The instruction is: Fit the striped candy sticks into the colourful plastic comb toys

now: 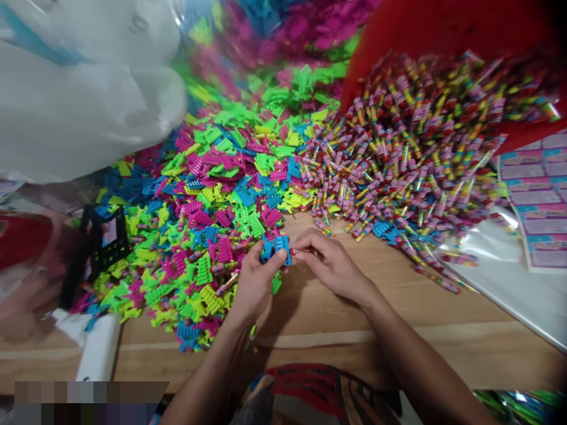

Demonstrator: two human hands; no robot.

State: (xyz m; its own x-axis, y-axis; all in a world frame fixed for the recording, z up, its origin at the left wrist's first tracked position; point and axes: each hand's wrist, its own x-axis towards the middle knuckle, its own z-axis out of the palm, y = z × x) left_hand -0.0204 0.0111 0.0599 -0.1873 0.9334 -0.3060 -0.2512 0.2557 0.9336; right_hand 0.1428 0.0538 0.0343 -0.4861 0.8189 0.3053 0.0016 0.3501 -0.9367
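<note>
My left hand [257,280] pinches a small blue plastic piece [282,243] with slots, above the wooden table. Close on its right, my right hand [330,262] has thumb and forefinger pressed together on a small wrapped candy tube [297,252], whose red end meets the blue piece's edge. Most of that tube is hidden by my fingers, and whether it sits inside the piece I cannot tell. Left of and behind my hands spreads a heap of plastic pieces [212,200] in green, pink, yellow and blue. A pile of wrapped candy tubes [390,147] lies to the right.
The candy tubes spill from a red container [376,35] at the back right. Printed label sheets [543,200] lie at the right edge. A big white bag [88,112] fills the back left. A black basket [108,236] and a white box-like object [100,348] stand at the left.
</note>
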